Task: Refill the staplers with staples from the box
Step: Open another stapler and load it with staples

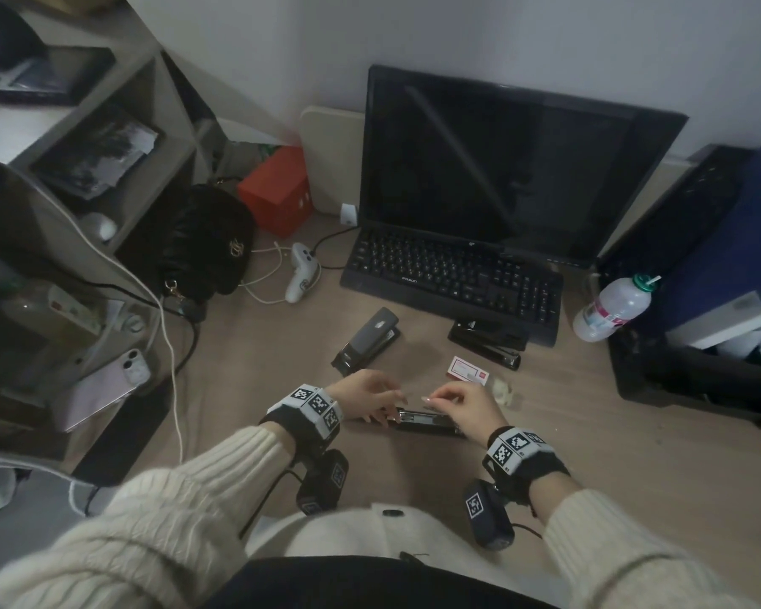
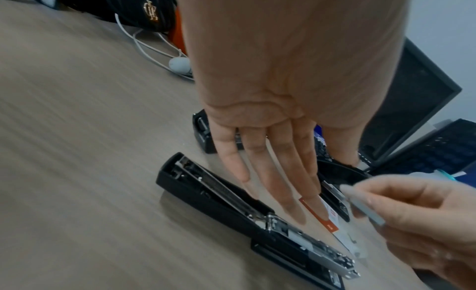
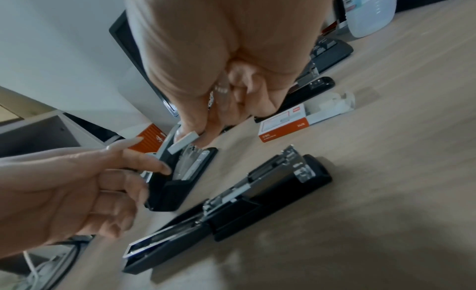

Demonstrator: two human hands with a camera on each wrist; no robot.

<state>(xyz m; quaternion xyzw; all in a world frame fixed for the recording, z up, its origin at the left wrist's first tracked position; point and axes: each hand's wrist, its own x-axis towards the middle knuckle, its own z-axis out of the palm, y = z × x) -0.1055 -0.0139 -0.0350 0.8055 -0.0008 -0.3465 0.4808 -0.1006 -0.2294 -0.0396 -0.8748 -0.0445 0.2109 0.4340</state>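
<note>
A black stapler [image 1: 427, 421] lies folded open flat on the desk, its metal staple channel [image 2: 322, 247] bare. My right hand [image 1: 462, 406] pinches a short grey strip of staples [image 3: 184, 144] between thumb and fingertips, just above the open stapler. My left hand [image 1: 370, 397] reaches over the stapler's left half with straight fingers [image 2: 270, 172] and holds nothing; I cannot tell whether it touches. The red-and-white staple box [image 1: 469, 370] lies behind my right hand. A grey stapler [image 1: 365, 340] and another black stapler [image 1: 486, 340] lie farther back.
A crumpled paper scrap [image 1: 504, 389] lies right of the box. Keyboard [image 1: 453, 279] and monitor [image 1: 501, 169] stand behind the staplers, with a plastic bottle [image 1: 611, 309] at the right. A black bag [image 1: 207, 243], cables and shelves [image 1: 62, 169] fill the left.
</note>
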